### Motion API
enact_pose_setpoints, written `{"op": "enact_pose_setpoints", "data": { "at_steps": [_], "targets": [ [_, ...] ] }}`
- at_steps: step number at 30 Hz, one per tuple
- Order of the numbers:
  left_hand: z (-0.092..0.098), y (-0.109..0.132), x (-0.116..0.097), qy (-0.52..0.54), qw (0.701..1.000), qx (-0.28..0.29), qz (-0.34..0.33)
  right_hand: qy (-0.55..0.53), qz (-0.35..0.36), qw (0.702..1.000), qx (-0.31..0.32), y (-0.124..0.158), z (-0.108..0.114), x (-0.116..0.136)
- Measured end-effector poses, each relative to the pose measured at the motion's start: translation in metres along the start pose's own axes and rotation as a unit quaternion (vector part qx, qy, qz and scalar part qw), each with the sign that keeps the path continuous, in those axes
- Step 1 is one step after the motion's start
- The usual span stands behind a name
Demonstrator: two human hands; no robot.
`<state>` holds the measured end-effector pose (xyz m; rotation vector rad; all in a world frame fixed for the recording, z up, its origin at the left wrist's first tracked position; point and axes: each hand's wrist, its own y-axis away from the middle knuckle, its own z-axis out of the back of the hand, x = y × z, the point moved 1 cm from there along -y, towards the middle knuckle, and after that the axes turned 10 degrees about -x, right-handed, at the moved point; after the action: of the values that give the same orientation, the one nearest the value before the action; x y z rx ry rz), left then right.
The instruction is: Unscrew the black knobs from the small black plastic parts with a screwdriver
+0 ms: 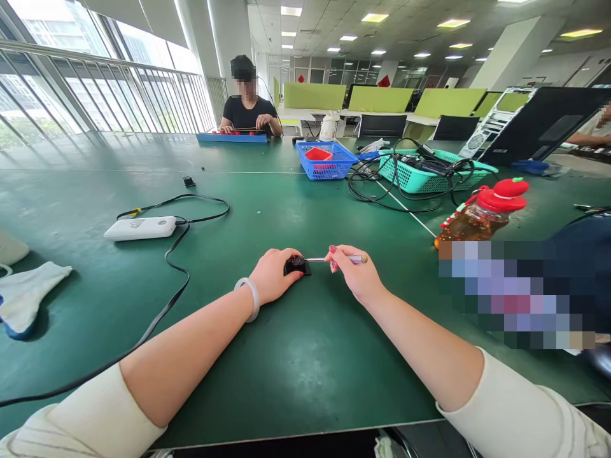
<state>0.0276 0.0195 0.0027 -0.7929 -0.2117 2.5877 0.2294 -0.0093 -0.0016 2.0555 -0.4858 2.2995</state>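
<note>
One small black part [296,263], resting on the green desk [305,369], fingers of the left hand [271,275] clamped on it. One slim tool [316,259], metal shaft pointing at the part, contact unclear; fingers of the right hand [354,272] clamped on its handle. To the left, one white oblong box [140,229] near a black cable [177,283]. Beyond: one blue basket [327,168] containing a red tray [317,154]; just beside, one teal basket [415,181] with black cords [443,166].

Bright windows [62,25] line the left, and ceiling lights [375,18] glow above lime-green partitions [314,95].
</note>
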Motion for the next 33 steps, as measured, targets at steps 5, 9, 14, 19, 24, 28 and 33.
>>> {"op": "enact_pose_setpoints", "data": {
  "at_steps": [5, 9, 14, 19, 24, 28, 33],
  "targets": [
    [0.000, 0.000, 0.000, 0.004, 1.000, 0.002, 0.001, -0.063, -0.031, 0.997, -0.028, -0.004, -0.001, -0.005],
    [0.000, 0.001, 0.001, 0.004, 1.000, 0.001, -0.005, -0.100, -0.064, 0.992, -0.047, -0.006, -0.003, -0.006],
    [0.000, 0.001, 0.002, 0.011, 1.000, -0.002, -0.011, -0.113, -0.075, 0.990, -0.037, -0.006, -0.003, -0.006],
    [0.000, 0.001, 0.001, 0.011, 1.000, 0.000, -0.012, -0.087, -0.044, 0.995, -0.036, -0.007, -0.001, -0.006],
    [0.000, 0.001, 0.001, 0.008, 1.000, 0.001, -0.006, -0.064, -0.013, 0.997, -0.038, -0.005, 0.000, -0.002],
    [0.000, 0.001, 0.002, 0.006, 1.000, 0.004, -0.008, -0.008, 0.039, 0.999, -0.014, 0.001, 0.003, 0.005],
    [-0.002, 0.001, 0.004, 0.002, 1.000, 0.000, -0.012, 0.120, 0.219, 0.967, 0.045, 0.014, 0.004, 0.019]
  ]
}}
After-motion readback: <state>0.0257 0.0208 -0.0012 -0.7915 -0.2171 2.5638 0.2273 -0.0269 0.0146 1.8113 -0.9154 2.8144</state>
